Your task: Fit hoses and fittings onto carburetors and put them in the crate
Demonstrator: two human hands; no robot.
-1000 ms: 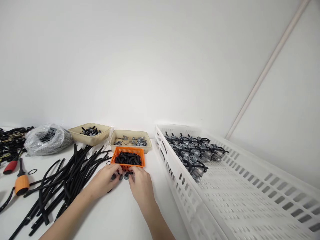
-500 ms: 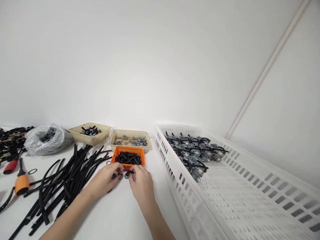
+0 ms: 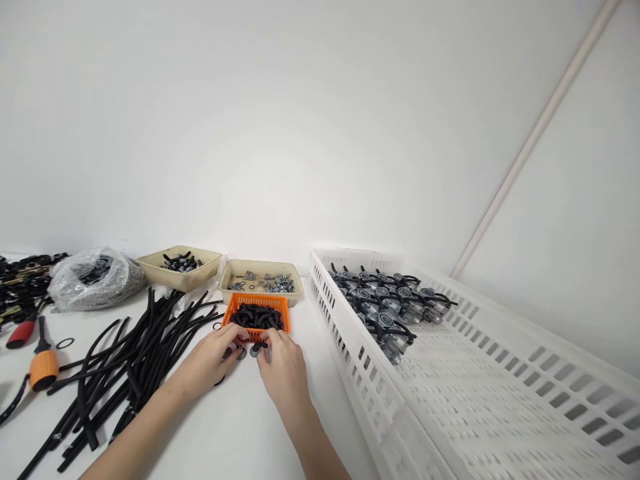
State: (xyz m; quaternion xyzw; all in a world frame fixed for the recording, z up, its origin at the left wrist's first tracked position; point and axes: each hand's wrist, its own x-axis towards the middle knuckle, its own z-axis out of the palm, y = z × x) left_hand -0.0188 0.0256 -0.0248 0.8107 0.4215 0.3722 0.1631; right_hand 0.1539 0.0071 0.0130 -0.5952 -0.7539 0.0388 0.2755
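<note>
Both hands (image 3: 213, 358) (image 3: 284, 365), pcs (image 3: 242, 353) (image 3: 255, 349); ~same spot vs. prev.

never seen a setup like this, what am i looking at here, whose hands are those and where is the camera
There is no robot here: these are a person's bare hands, seen from one camera worn on the head, looking forward and down. Every picture comes from it.

The right hand pinches a small black-and-grey part. The left hand appears to hold another small part, mostly hidden by fingers.

Just beyond, on the white table, sits an orange basket of short black pieces. To the left lie long black tubes and an orange-handled tool. To the right, a white crate holds grey assemblies with black tubing.
</note>
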